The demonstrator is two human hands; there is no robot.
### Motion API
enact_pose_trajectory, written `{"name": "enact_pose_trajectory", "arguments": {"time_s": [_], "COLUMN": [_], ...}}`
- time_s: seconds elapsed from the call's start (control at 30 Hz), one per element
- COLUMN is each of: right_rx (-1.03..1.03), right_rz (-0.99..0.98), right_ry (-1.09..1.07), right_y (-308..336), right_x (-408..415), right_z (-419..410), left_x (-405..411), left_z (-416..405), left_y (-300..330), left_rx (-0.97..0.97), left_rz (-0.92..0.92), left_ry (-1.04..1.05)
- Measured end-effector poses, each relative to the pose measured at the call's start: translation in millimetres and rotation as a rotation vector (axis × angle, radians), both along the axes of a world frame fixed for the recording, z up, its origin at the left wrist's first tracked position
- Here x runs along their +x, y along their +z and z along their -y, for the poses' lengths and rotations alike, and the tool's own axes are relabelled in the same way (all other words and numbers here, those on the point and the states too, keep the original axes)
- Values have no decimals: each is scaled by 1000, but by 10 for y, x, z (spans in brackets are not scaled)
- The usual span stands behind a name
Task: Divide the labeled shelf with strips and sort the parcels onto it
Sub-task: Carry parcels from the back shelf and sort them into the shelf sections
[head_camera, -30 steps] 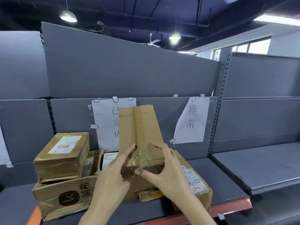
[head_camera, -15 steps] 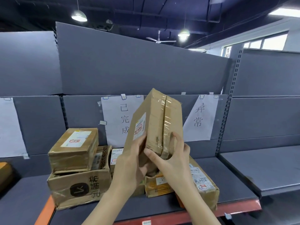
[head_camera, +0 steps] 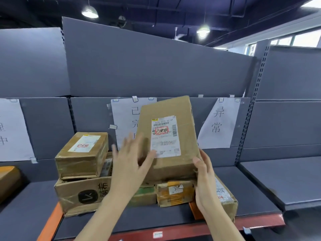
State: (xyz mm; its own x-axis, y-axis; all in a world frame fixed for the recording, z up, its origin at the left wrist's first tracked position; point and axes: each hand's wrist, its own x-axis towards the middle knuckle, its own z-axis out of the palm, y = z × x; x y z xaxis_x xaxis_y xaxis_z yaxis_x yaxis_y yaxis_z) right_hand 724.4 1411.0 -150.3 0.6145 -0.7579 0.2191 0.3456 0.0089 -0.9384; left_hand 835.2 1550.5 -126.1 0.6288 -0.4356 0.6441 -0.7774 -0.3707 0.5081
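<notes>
Two hands, one held parcel (head_camera: 167, 136), approx. six more parcels on the shelf (head_camera: 251, 192). The count is unsure, since some are hidden behind the hands. Three paper signs on the back panel: left sign (head_camera: 10, 129), middle sign (head_camera: 125, 119), right sign (head_camera: 219, 122).

The held parcel is a flat brown cardboard box, taped, corners scuffed, with a white shipping label w/ a red stamp facing the camera. It stands tilted on end above the pile, in front of the middle sign. The right hand (head_camera: 204, 171) grips its near-right lower corner, fingers curled round the edge. The left hand (head_camera: 132, 162) is spread flat, fingers straight and blurred, touching or just beside the box's left lower edge; can't tell which.

At left a small box (head_camera: 82, 153), glossy w/ tape, sits on a larger logo carton (head_camera: 81, 193). In the middle, a yellow-taped box (head_camera: 174, 193). At right, a labeled parcel (head_camera: 224, 193) lies behind the right wrist. The shelf is grey sheet metal w/ an orange-red front rail (head_camera: 191, 230).

Vs. half a second ago: the box has turned, so the label now faces the camera instead of the taped seam, and the left hand has let go of its grip.
</notes>
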Motion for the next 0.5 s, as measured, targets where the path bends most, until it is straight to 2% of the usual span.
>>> {"name": "enact_pose_trajectory", "arguments": {"time_s": [0.03,0.1,0.13,0.23,0.33,0.5], "right_rx": [10,7,7,-23,-149,-347], "right_rz": [21,36,32,-50,-153,-170], "right_ry": [18,47,59,63,39,26], "right_y": [-13,-56,-78,-82,-24,195], "right_x": [-2,5,8,11,24,274], "right_z": [15,53,71,84,90,150], "left_x": [15,-9,-11,43,90,290], "left_z": [-26,-21,-14,-22,-31,-84], "left_y": [21,60,52,-63,-92,106], "left_rx": [1,-92,-118,-151,-175,-223], "left_rz": [-107,-376,-453,-447,-445,-420], "left_ry": [-5,-206,-264,-293,-279,-244]}}
